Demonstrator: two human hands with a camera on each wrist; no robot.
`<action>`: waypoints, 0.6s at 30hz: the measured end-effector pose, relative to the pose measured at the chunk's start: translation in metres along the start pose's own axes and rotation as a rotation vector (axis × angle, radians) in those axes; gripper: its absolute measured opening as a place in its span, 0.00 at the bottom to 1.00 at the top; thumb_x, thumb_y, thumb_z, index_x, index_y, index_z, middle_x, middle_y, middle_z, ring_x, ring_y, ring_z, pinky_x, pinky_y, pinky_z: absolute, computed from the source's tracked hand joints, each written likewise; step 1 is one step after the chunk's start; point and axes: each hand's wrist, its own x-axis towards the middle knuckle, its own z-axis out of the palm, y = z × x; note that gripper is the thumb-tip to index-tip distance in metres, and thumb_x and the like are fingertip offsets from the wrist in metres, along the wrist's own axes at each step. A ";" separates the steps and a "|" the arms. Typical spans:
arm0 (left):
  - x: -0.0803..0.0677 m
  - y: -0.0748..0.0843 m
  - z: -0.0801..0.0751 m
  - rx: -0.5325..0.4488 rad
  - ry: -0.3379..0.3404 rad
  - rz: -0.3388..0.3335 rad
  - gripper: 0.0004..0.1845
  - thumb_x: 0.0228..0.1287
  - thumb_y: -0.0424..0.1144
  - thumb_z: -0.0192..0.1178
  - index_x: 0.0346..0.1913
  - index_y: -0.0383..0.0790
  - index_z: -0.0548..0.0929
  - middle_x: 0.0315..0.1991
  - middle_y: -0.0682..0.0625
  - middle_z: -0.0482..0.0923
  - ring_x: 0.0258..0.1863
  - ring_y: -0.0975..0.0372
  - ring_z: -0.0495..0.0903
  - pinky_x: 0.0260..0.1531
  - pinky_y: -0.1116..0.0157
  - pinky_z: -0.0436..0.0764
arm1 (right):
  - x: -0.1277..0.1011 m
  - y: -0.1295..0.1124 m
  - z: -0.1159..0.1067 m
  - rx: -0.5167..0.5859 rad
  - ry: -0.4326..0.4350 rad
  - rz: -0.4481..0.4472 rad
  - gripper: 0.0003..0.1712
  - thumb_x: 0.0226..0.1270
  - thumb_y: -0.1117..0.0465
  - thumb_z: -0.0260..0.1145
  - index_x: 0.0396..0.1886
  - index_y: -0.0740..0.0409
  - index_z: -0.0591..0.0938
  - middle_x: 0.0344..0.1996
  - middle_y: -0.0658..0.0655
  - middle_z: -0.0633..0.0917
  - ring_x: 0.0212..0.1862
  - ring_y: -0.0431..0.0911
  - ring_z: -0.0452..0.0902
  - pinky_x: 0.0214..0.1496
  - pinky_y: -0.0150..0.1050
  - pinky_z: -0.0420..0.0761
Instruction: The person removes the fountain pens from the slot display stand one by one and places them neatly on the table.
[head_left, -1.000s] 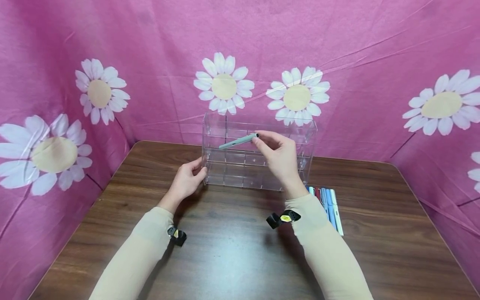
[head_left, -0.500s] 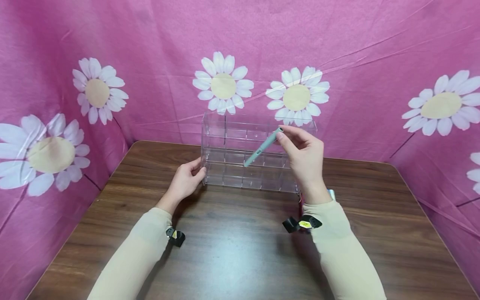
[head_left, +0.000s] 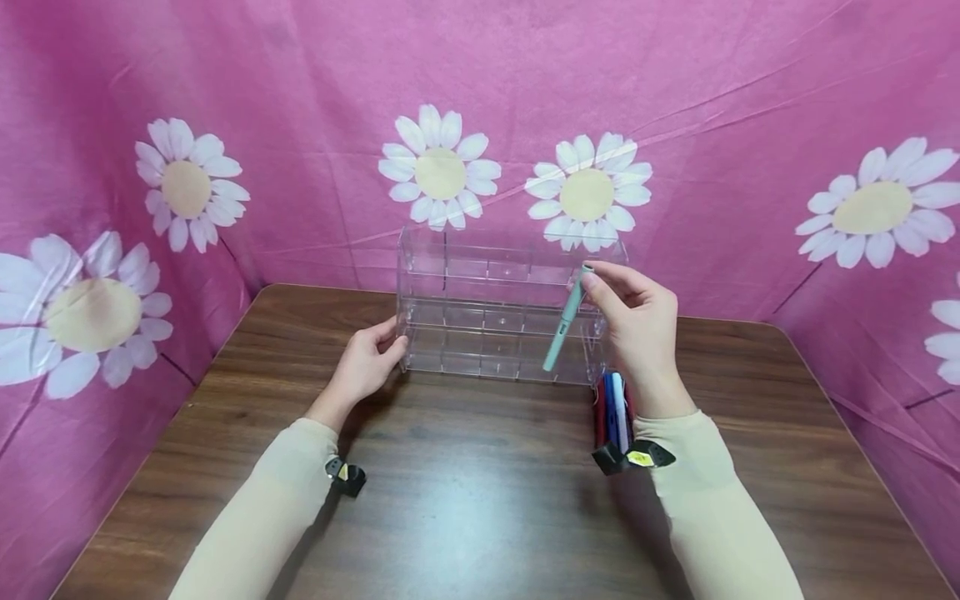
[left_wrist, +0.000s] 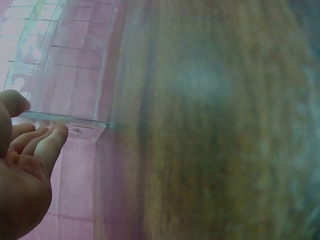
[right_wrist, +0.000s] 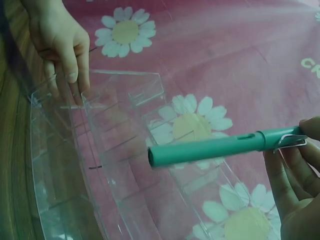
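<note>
A teal-green pen [head_left: 567,321] with a metal clip is pinched by the thumb and fingers of my right hand [head_left: 641,333] at its capped upper end. Its other end slants down and left, in front of the right part of a clear plastic tiered organizer [head_left: 480,375]. In the right wrist view, the pen [right_wrist: 210,150] lies nearly level across the organizer's compartments [right_wrist: 125,165]. My left hand [head_left: 363,364] holds the organizer's left side; in the left wrist view, thumb and fingers of that hand [left_wrist: 30,165] stand on either side of the clear edge.
Several pens [head_left: 615,408], dark red, blue and pale, lie on the brown wooden table [head_left: 465,517] beside the organizer's right end, partly hidden by my right wrist. A pink curtain [head_left: 315,208] with white daisies hangs behind and around the table.
My right hand has moved right and slightly down with the pen, which has swung from nearly level to steeply slanted. The left hand keeps its place on the organizer.
</note>
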 end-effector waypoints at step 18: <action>0.001 0.000 0.001 -0.039 -0.017 -0.006 0.26 0.80 0.33 0.58 0.76 0.28 0.74 0.65 0.32 0.83 0.61 0.48 0.85 0.60 0.61 0.86 | -0.012 0.008 -0.033 -0.162 -0.016 0.075 0.14 0.72 0.65 0.74 0.52 0.68 0.91 0.28 0.41 0.92 0.30 0.35 0.86 0.38 0.27 0.87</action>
